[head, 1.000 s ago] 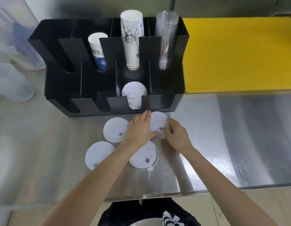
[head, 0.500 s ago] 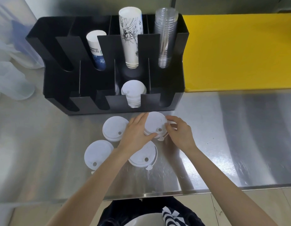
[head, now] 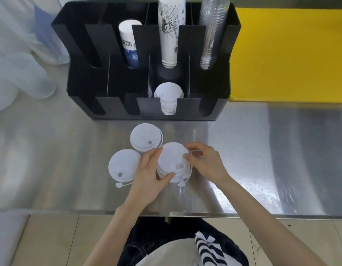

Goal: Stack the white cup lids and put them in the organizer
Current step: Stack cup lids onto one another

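Gripping a short stack of white lids (head: 173, 164) from both sides — left hand (head: 149, 175) with thumb under the near rim and fingers curled on the left edge, right hand (head: 206, 162) pinching the far-right rim with fingertips. The stack sits on the steel counter (head: 262, 150), in front of the black organizer (head: 116, 77). Two more lids lie loose: one (head: 145, 137) just behind the stack, one (head: 124, 166) to its left, touching the left hand.

Risks, as judged: the lids in the stack look slightly offset, so lifting before they nest could shed the top one; the dangling stopper tabs could snag when the next lid is seated. The front slot already holding lids (head: 168, 98) is narrow — a tilted stack could catch its edges.

Writing: the blue-banded paper cups (head: 129, 43) carry text, too blurred to read. The tall cups (head: 171, 31) show a line drawing, no legible words.
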The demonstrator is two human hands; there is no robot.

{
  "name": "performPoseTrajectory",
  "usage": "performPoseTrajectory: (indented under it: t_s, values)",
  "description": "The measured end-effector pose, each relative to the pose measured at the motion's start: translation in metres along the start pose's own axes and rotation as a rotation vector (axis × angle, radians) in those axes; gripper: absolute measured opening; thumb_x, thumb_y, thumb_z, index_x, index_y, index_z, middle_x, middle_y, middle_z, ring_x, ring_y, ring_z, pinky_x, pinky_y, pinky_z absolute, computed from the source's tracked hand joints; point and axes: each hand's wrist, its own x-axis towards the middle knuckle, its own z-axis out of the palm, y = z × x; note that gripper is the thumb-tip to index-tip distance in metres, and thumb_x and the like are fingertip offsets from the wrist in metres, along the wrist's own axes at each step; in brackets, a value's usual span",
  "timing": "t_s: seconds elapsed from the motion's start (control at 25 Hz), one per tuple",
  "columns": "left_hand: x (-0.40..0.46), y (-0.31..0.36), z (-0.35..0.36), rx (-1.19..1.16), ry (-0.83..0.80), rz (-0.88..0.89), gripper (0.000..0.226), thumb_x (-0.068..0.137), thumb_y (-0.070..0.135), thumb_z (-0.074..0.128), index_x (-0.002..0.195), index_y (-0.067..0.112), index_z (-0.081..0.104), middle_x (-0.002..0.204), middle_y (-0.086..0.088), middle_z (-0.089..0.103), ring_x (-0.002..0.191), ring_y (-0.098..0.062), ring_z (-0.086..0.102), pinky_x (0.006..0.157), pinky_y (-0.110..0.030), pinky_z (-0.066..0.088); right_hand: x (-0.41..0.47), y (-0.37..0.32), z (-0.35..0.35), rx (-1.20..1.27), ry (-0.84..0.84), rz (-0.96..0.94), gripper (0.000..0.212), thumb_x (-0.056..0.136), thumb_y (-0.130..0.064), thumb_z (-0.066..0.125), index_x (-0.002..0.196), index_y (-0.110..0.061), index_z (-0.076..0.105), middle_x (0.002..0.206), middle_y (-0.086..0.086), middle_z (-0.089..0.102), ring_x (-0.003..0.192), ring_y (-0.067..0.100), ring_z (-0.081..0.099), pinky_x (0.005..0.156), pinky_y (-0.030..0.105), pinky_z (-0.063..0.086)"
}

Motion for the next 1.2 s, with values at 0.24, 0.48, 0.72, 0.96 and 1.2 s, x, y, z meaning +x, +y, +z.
performPoseTrajectory:
  t_s: [0.24,0.48,0.72,0.96,1.2]
  values:
    - [-0.011,-0.008,0.013,0.016,0.006,-0.040,0.070,0.076,0.026,0.068,0.136,0.015,0.032,0.139,-0.005,0.034,0.131,-0.018,0.031,0.101,-0.017,0.020,-0.007,0.010,0.009,-0.019,-0.001,-0.004,0.026,0.082,-0.010,0.059,0.108,-0.013,0.063,0.114,0.006,0.066,0.092,0.014,0.058,0.085,0.020,0.042]
    - [-0.010,-0.009,0.012,0.005,0.009,-0.031,0.069,0.076,0.026,0.068,0.135,0.014,0.034,0.139,-0.004,0.035,0.130,-0.016,0.031,0.100,-0.016,0.020,-0.010,0.012,0.009,-0.034,0.015,-0.017,0.025,0.082,-0.011,0.060,0.107,-0.013,0.065,0.112,0.006,0.067,0.097,0.019,0.062,0.084,0.019,0.043]
    - [-0.014,-0.012,0.007,-0.003,0.000,-0.015,0.068,0.076,0.025,0.069,0.134,0.015,0.035,0.138,-0.001,0.037,0.115,-0.001,0.033,0.094,-0.010,0.023,-0.013,0.010,0.012,-0.058,0.004,-0.026,0.028,0.081,-0.011,0.061,0.108,-0.014,0.063,0.115,0.006,0.064,0.096,0.018,0.060,0.091,0.025,0.047]
    - [-0.014,-0.010,0.005,0.011,-0.011,0.011,0.067,0.077,0.022,0.068,0.135,0.013,0.035,0.141,-0.001,0.037,0.129,-0.011,0.032,0.102,-0.015,0.020,-0.015,0.011,0.012,-0.067,0.013,-0.019,0.027,0.081,-0.011,0.060,0.109,-0.013,0.062,0.115,0.008,0.064,0.102,0.021,0.060,0.094,0.029,0.047]
    - [-0.015,-0.012,0.006,0.042,-0.056,0.022,0.067,0.079,0.021,0.066,0.136,0.013,0.032,0.144,-0.002,0.035,0.133,-0.015,0.033,0.104,-0.017,0.021,-0.019,0.014,0.012,-0.064,0.007,-0.017,0.028,0.082,-0.011,0.061,0.110,-0.013,0.060,0.117,0.009,0.063,0.103,0.022,0.060,0.096,0.030,0.048]
